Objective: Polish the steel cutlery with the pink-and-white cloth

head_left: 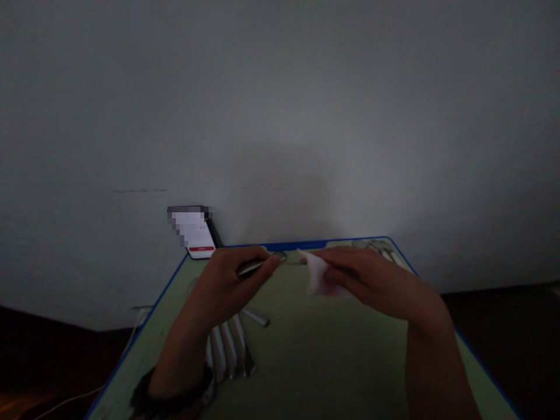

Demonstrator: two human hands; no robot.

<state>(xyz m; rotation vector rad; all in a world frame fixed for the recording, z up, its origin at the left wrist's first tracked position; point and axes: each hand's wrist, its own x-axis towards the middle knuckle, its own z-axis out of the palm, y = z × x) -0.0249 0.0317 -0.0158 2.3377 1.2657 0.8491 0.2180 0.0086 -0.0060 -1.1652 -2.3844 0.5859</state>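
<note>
My left hand (238,277) is closed around a metal spoon (250,268), pinching it between thumb and fingers. Its rounded end pokes out past my fingertips, and much of the rest is hidden in my grip. To the right of it, apart from the spoon, my right hand (367,274) grips a folded white cloth (317,273) with a pinkish patch. Below my left wrist several metal cutlery handles (230,350) lie side by side; one more handle (257,316) lies at an angle above them. My forearm covers their other ends.
Beyond my right hand, several pieces of metal cutlery (371,244) lie at the table's back right corner. A phone (199,233) leans on the wall (289,116) at the back left. The green table (319,361) has a blue edge. A white cable (70,399) hangs at left.
</note>
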